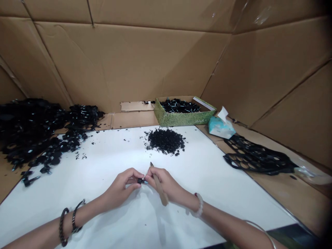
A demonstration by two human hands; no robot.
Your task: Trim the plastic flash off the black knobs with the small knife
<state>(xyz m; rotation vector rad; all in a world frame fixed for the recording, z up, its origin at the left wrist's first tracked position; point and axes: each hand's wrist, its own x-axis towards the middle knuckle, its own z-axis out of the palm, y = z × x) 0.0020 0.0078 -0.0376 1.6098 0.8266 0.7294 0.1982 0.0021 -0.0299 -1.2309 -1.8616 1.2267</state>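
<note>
Head view: left hand (121,187) and right hand (163,184), also gripping a tool (160,190), pinch a tiny black part (141,181), likely light and rigid, by its ends.

Big brown cardboard walls all around, at back and both sides. Back wall (135,62) has long folds and slanted creases. Right wall (280,76) meets it at corner, with bit of shiny clear tape (261,15) near top. Bench (298,197) covered in brown cardboard too. Big white sheet (207,173) lies flat in middle of bench. Small cardboard flap (133,106) sits where back wall meets bench. Light soft, white sheet bright, shadows faint. Dark strip (298,230) at near right edge.
</note>
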